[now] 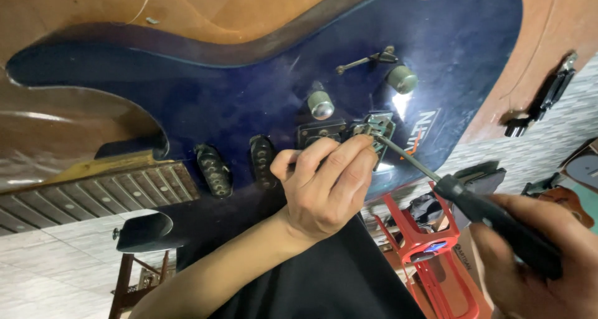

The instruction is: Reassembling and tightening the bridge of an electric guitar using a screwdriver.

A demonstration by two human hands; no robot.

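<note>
Right hand (536, 275) closed round screwdriver (498, 222), tip at bridge (375, 127). Left hand (327, 182) pinching bridge against guitar (249, 88) across lap. Step in hand, seemingly: turning a bridge screw; next calls for tip seated square. Beyond, red stand (423, 244) on floor. No containers visible.

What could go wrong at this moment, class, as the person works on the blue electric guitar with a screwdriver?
The screwdriver meets the metal bridge at a slant, so its tip might slip and scratch the glossy blue guitar body. The left hand has fingers beside the tip, so a slip could jab them.
</note>
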